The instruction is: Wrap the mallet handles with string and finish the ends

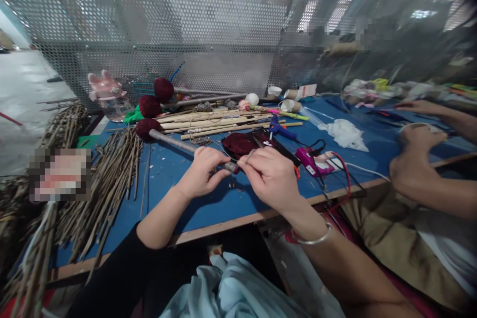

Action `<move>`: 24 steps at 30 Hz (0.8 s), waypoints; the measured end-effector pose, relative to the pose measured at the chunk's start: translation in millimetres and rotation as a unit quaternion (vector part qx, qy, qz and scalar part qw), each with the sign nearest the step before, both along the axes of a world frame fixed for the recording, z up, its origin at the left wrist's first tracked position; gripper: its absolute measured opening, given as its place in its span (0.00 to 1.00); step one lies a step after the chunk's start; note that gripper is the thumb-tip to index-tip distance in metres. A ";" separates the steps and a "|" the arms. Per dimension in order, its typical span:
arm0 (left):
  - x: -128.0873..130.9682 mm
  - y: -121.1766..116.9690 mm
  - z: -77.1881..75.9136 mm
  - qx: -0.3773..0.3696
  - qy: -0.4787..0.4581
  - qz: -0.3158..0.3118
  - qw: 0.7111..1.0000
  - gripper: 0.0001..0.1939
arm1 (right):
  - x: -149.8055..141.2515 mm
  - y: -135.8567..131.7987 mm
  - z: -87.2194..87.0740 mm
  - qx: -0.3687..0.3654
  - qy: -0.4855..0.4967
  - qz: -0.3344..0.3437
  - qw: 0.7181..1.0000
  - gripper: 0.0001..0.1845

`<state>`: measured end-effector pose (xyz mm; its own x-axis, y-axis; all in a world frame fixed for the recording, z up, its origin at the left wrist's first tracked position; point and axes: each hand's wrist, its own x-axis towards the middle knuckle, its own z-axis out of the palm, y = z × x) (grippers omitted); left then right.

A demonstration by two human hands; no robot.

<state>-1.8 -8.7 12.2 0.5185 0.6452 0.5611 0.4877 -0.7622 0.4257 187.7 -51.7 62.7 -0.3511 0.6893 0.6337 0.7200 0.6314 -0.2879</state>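
Observation:
My left hand (206, 171) is closed around the near end of a grey-wrapped stick (175, 143), which has a dark red fabric ball (146, 130) on its far end. Just to the right, my right hand (271, 176) pinches a thin grey cord (250, 157) beside the stick's wrapped tip (231, 166). Dark red cloth (238, 144) lies on the table behind my fingers, with scissors (263, 142) partly over it. Two more sticks with dark red balls (164, 89) lie farther back.
A blue glue gun (279, 130) and a purple device (313, 163) with cables lie to the right. Bundled twigs (100, 184) cover the table's left side. Bamboo sticks (219, 123) and a pink bottle (107, 92) stand farther back. A co-worker's hands (421, 136) are at far right.

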 end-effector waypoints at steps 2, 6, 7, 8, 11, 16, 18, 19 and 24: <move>-0.4 -0.7 0.8 0.005 -0.012 -0.002 1.000 0.13 | 2.0 7.0 -0.9 -0.007 0.025 -0.003 1.000 0.16; -0.7 -2.8 1.5 0.015 -0.023 -0.010 1.000 0.12 | 2.1 15.8 -8.2 -0.047 0.075 0.002 0.996 0.15; -0.7 -3.5 1.6 0.015 -0.023 -0.010 1.000 0.12 | 1.3 16.9 -10.1 -0.061 0.091 0.006 0.994 0.15; -0.7 -4.2 1.7 0.015 -0.025 -0.009 1.000 0.12 | 0.4 17.7 -11.7 -0.077 0.110 0.010 0.991 0.15; -0.9 -6.2 2.0 0.022 -0.038 -0.005 0.999 0.11 | -2.4 18.7 -15.2 -0.130 0.171 0.024 0.976 0.15; 1.1 -8.7 3.8 0.047 -0.060 -0.014 0.997 0.08 | -3.8 14.5 -28.6 -0.336 0.331 0.045 0.880 0.17; 3.4 -12.1 4.4 0.067 -0.067 -0.034 0.995 0.05 | -2.2 9.7 -37.8 -0.439 0.410 0.057 0.798 0.17; 4.7 -15.0 4.0 0.079 -0.070 -0.043 0.994 0.03 | -1.1 6.8 -42.4 -0.474 0.436 0.062 0.763 0.18; 8.0 -43.6 -11.0 0.095 -0.059 0.055 0.992 0.02 | 1.4 -8.2 -59.7 -0.502 0.428 0.078 0.748 0.18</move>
<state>6.2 -52.3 1.2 0.3746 0.5709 0.7306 0.5275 -0.7792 0.3384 189.0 -60.0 3.1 -0.2384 0.9614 -0.1374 -0.0580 -0.1553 -0.9862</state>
